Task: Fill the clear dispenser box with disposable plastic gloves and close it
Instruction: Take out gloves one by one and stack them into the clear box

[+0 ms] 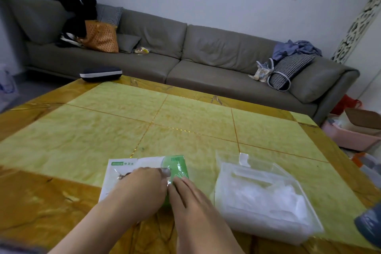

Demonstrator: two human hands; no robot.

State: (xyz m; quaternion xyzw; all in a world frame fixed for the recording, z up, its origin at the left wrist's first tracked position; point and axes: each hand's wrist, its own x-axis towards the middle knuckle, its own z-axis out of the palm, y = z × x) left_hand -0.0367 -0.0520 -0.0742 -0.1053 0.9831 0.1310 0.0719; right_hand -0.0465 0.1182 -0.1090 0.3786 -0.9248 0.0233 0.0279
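- Green and white glove packet (142, 171) lies flat on the table (185, 113), at the near edge and a little left of the middle; its left part is white with a small green label, its right end is green.
- Both hands are together on this packet, touching each other at the green end.
- The left hand (142, 187) lies over the middle of the packet, with its fingers bent down and the fingertips (165, 171) at the border between the white and the green part; it seems to pinch the plastic film there.
- The right hand (185, 194) is placed just beside the left one, with its fingers rather straight and pressing on the green end of the packet; a real grip cannot be told from this view.
- The clear dispenser box (266, 196) stands on the table just to the right of the hands, apart from the packet. Its transparent lid (243, 161) is raised at the far side, and white crumpled plastic gloves (274, 200) are visible inside.
- The table has a yellow-green stone top with a brown-orange border.
- A dark glasses case (101, 73) with a white band lies at the far left corner of the table.
- Behind the table stands a long grey sofa (185, 51) with an orange bag (101, 37), cushions and some clothes on it.
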